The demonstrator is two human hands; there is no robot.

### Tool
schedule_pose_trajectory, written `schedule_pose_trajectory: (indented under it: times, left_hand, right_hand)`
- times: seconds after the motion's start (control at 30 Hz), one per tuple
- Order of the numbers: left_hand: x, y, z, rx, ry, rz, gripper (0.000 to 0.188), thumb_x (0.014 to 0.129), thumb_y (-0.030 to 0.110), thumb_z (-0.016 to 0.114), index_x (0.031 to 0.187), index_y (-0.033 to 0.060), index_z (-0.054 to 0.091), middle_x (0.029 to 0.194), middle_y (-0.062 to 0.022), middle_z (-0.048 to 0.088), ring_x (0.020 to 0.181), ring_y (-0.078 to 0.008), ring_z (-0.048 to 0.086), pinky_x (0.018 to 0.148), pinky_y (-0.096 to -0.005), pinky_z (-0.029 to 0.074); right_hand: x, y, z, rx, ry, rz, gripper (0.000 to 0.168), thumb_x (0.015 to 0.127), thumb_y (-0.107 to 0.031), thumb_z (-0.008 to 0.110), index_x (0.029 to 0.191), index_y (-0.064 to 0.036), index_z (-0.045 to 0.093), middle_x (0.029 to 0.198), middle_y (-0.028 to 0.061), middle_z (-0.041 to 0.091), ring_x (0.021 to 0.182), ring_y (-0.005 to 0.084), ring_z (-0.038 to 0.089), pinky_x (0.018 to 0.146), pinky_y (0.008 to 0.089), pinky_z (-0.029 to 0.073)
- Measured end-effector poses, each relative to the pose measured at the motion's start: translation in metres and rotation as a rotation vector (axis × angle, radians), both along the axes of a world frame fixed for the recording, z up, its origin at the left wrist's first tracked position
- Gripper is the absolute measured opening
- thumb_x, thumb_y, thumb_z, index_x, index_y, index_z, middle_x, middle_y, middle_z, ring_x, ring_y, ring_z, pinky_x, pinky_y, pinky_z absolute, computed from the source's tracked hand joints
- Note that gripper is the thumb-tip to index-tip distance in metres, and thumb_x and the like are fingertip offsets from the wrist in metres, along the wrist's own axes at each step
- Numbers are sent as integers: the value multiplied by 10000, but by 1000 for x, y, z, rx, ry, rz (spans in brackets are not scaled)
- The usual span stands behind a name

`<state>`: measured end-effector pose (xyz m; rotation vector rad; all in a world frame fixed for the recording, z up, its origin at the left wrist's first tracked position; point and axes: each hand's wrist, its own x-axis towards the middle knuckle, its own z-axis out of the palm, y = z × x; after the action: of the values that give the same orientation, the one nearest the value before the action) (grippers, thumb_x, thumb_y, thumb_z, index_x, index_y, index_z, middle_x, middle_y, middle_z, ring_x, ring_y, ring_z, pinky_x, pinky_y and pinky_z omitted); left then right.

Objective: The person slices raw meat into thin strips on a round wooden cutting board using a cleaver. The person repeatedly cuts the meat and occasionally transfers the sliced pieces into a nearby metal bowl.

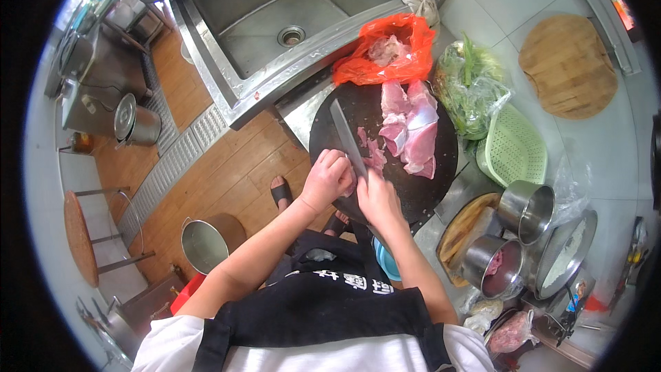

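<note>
A round dark chopping board lies before me. My right hand grips the handle of a long-bladed kitchen knife, its blade pointing away across the board. Just left of the blade, my left hand presses on a piece of raw meat, mostly hidden under the fingers. Thin strips of cut meat lie right of the blade. Larger chunks of raw meat rest on the board's far right part. Beyond them, a red plastic bag stands open around more pale meat or fat.
A steel sink is beyond the board. Bagged leafy greens, a green basket and steel pots stand at the right. A wooden board leans or lies farther right. A metal bucket stands on the floor at left.
</note>
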<state>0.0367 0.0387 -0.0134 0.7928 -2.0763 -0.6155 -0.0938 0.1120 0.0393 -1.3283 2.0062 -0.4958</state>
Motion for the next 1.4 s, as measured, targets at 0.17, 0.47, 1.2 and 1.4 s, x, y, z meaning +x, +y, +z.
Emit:
schedule_pose_trajectory:
  times: [0.17, 0.47, 1.2, 1.4]
  left_hand:
    - [-2, 1, -1, 1, 4, 27, 161, 658, 3, 637, 799, 14, 559, 842, -126, 561, 772, -310, 538, 706, -371, 475]
    - [2, 1, 1, -5, -36, -8, 164, 659, 25, 637, 792, 22, 541, 841, -123, 544, 772, -313, 523, 701, -373, 467]
    - [0, 4, -1, -97, -35, -35, 154, 638, 35, 637, 779, 43, 574, 839, -91, 563, 777, -280, 537, 717, -365, 463]
    - [1, 8, -5, -35, -20, 69, 158, 651, -17, 618, 788, 45, 571, 846, -100, 560, 781, -297, 527, 701, -365, 468]
  right_hand:
    - [-8, 3, -22, -143, -84, -138, 255, 940, -225, 492, 896, 25, 507, 570, 185, 598, 438, 275, 609, 426, 387, 477]
    - [10, 21, 15, 98, 81, 10, 255, 942, -256, 447, 982, -10, 500, 802, 300, 624, 790, 494, 607, 705, 580, 475]
    - [-3, 12, -3, 3, -102, -60, 245, 922, -245, 481, 935, -5, 528, 738, 286, 620, 733, 481, 611, 636, 567, 481]
    - [-12, 35, 7, -57, -59, -76, 242, 919, -252, 495, 893, -14, 525, 702, 273, 610, 710, 494, 593, 619, 563, 468]
